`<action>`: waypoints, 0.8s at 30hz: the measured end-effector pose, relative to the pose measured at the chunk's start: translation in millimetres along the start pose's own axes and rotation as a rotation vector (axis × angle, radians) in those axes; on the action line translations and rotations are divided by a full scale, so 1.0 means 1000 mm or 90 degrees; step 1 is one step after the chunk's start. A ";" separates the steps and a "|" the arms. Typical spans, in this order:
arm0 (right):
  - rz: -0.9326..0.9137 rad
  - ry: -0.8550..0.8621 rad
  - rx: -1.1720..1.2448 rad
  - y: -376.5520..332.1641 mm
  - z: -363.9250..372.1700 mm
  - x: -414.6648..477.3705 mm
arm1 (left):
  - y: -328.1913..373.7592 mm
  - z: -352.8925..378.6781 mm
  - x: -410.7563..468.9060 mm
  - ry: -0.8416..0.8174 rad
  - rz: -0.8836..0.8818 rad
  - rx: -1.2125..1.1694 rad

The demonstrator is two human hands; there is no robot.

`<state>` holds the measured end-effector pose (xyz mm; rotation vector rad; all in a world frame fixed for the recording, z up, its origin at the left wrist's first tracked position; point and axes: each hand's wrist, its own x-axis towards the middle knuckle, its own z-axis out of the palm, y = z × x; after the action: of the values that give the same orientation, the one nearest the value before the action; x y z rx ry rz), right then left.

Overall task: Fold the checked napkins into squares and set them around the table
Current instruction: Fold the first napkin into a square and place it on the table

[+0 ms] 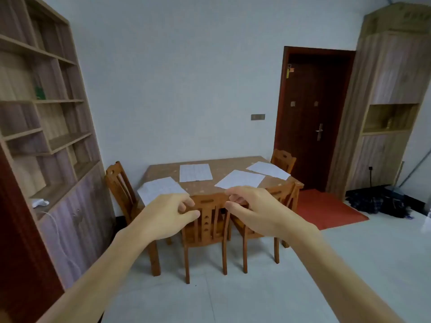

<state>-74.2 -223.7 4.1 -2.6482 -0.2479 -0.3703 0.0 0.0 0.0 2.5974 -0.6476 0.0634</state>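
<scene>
Fingers [186, 202] of the left hand [170, 215] are curling loosely inward, with the thumb lying apart beneath them, and they are gripping nothing. Fingers [234, 198] of the right hand [254, 210] are bending the same way, tips tucked toward the palm, also holding nothing. Both hands are hanging in the air at the ends of bare, outstretched forearms, side by side and apart from each other. They are overlapping the top rail of the near chair [205, 229]; whether they are touching it cannot be told.

Beyond the hands, four pale checked napkins are lying flat on the brown worktop [224, 165]. The near-left napkin [158, 187] is sitting at the near left corner, partly hidden by the left hand. The back-left napkin [195, 172] is lying farther in. The near-right napkin [240, 179] is lying at an angle just beyond the right hand, and the far-right napkin [268, 170] is lying close beside it, toward the right edge.

A left chair [119, 183], a right chair [282, 194] and a far chair [283, 159] are standing round the worktop. A dark door [312, 117] is standing behind it, a red mat [326, 208] is lying on the floor before the door, and open shelving [42, 101] is lining the left wall.
</scene>
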 end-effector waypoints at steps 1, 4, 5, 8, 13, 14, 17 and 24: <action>0.003 -0.007 0.004 -0.005 0.006 0.013 | -0.011 -0.006 0.005 0.001 0.004 -0.002; 0.001 -0.014 -0.016 -0.018 0.022 0.045 | -0.050 -0.021 0.021 -0.007 0.011 0.008; 0.000 -0.008 -0.012 -0.020 0.029 0.056 | -0.062 -0.024 0.027 -0.010 0.012 0.007; -0.006 0.007 0.004 -0.027 0.044 0.082 | -0.089 -0.034 0.038 -0.006 0.000 0.005; -0.006 0.011 0.019 -0.029 0.064 0.131 | -0.128 -0.046 0.066 0.012 -0.006 -0.002; -0.006 0.004 0.015 -0.028 0.068 0.141 | -0.134 -0.048 0.072 0.010 -0.009 -0.007; -0.014 -0.010 0.012 -0.022 0.082 0.176 | -0.155 -0.046 0.097 0.012 -0.019 -0.009; -0.037 -0.021 0.032 0.015 0.115 0.278 | -0.204 -0.043 0.184 0.017 -0.065 0.016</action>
<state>218.1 -152.5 -18.2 -2.6036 -0.3399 -0.3356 259.0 99.0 -19.8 2.6444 -0.5079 0.0739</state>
